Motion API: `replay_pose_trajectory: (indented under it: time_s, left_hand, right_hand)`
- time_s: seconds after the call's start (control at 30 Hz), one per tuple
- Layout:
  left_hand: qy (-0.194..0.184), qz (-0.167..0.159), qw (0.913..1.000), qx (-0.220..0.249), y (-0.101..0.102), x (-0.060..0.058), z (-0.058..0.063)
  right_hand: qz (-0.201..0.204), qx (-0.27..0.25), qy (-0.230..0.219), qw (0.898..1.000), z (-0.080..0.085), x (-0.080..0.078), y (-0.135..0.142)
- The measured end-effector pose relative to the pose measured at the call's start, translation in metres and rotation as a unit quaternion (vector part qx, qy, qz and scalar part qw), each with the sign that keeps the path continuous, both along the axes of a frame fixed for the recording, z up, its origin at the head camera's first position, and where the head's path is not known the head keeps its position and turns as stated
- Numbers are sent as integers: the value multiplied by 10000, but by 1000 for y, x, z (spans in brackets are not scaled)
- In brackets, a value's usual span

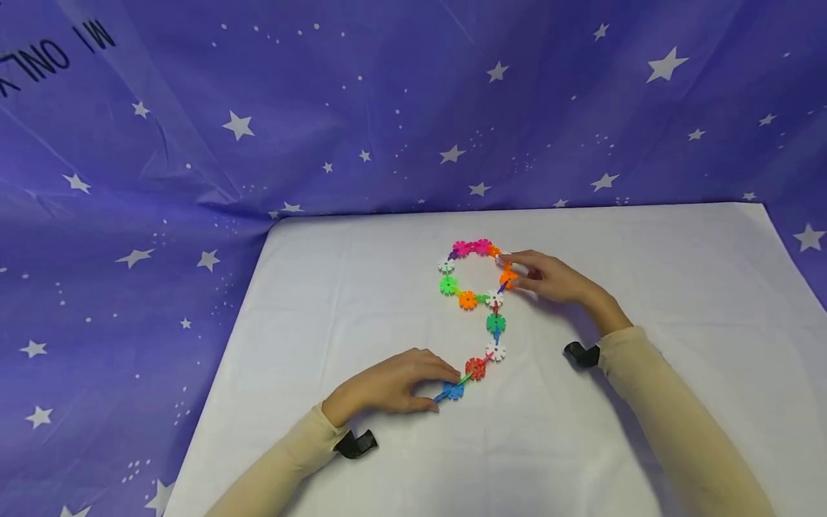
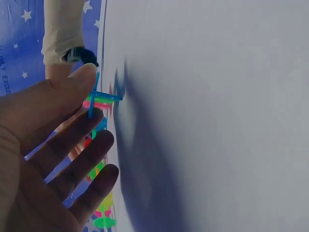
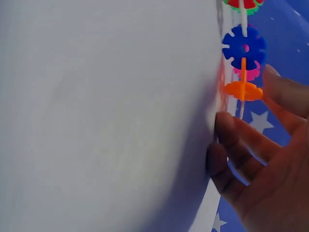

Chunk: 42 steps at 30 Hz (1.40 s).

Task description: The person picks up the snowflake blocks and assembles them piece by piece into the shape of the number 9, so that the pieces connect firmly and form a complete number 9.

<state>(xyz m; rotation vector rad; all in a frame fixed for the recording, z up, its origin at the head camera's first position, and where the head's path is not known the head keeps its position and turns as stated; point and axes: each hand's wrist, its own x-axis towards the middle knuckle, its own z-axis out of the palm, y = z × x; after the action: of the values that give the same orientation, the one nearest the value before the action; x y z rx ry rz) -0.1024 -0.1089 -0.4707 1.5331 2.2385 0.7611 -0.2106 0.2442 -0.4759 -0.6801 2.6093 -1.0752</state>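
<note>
A chain of colourful plastic snowflake discs (image 1: 495,323) lies on the white tabletop, shaped as a ring with a curved tail. At the tail's end my left hand (image 1: 400,380) pinches a blue snowflake disc (image 2: 94,94) by its edges between thumb and index finger; the other fingers spread apart. My right hand (image 1: 552,278) is at the ring's right side, fingers loosely extended. Its index fingertip reaches a pale disc, and the thumb lies beside an orange snowflake disc (image 3: 244,90). A dark blue disc (image 3: 245,47) stands beyond it in the right wrist view.
The white tabletop (image 1: 323,301) spreads around the chain. A purple cloth with white stars (image 1: 388,108) hangs behind and to the left. Dark wrist mounts (image 1: 357,444) sit at both beige sleeves (image 1: 672,409).
</note>
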Motion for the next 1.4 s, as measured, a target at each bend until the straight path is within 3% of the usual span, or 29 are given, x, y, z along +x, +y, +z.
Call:
replay_pose_trajectory:
  time_s: [0.4,0.77,0.97,1.4]
  left_hand:
    - [193,-113,9996,164,1,7,-5]
    - [319,-123,9992,194,2,9,-6]
    - [274,-64,9995,154,4,9,-7]
    - [400,-60,9991,92,10,9,-7]
  right_hand:
    - [-108,166,-429,9989,-4,-1,-16]
    - [-429,335,-83,9985,-11,8,-21]
    - [-578,685,-103,9959,-11,9,-25]
    - [-624,805,-97,9948,-11,10,-26]
